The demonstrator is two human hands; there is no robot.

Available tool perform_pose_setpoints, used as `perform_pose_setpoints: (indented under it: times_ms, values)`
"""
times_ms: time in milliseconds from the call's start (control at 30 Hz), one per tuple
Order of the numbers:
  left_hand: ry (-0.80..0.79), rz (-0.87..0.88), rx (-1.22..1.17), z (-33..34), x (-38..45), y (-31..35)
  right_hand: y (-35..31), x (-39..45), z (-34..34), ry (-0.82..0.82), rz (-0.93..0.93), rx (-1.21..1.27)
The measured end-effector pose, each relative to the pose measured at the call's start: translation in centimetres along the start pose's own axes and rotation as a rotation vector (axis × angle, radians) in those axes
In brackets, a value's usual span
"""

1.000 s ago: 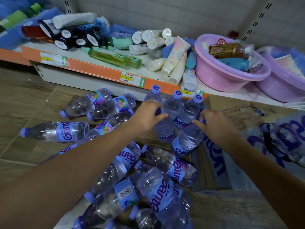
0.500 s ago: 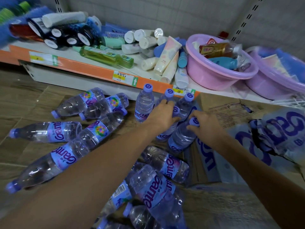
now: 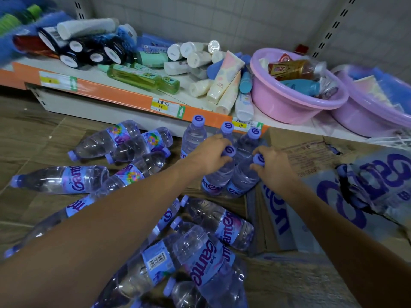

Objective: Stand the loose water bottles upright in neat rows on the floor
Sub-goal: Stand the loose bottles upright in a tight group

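standing two bottles at once: the left hand (image 3: 211, 155) has its grip curled round the neck of the left front bottle (image 3: 216, 174), just under the cap, and the right hand (image 3: 274, 166) pinches the neck of the right front bottle (image 3: 242, 176) the same way. both bottles have their long axes near upright, caps leaning slightly toward the shelf (image 3: 138, 97), bases on flattened cardboard (image 3: 307, 150) on the floor (image 3: 33, 134). they touch side by side, directly in front of a back row of three upright bottles (image 3: 193, 138).

the remaining loose bottles (image 3: 62, 180) lie flat to the left and nearer the person, long axes mostly running left to right or diagonal. judgement: the left hand is the nearer for the next pick; the lying bottle just below the front pair (image 3: 222, 221) points its cap left, toward that hand. risk: releasing a leaning bottle could topple the back row.
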State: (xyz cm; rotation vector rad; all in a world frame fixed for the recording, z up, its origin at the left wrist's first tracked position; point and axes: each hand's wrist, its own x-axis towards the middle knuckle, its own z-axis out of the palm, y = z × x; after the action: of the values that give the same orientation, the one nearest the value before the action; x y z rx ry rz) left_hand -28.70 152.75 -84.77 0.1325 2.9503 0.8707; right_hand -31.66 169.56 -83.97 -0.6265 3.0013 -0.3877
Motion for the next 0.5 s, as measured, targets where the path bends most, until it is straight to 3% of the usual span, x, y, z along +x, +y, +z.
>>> perform_pose_setpoints:
  times_ms: [233,333,400,500]
  values:
    - [0.058,-0.029,-0.068,0.3,0.5,-0.5,0.1,0.0,0.1,0.032,-0.051,-0.033]
    - [0.001,-0.042,-0.087,-0.1,1.0,-0.2,-0.4,0.0,-0.1,-0.015,-0.059,-0.165]
    - [-0.063,-0.048,-0.192,-0.9,0.8,-0.5,-1.2,-0.3,-0.5,0.062,-0.065,-0.255]
    - [-0.081,-0.172,-0.363,-2.5,-0.4,-2.6,-2.9,-1.3,-0.4,0.258,-0.237,-0.314]
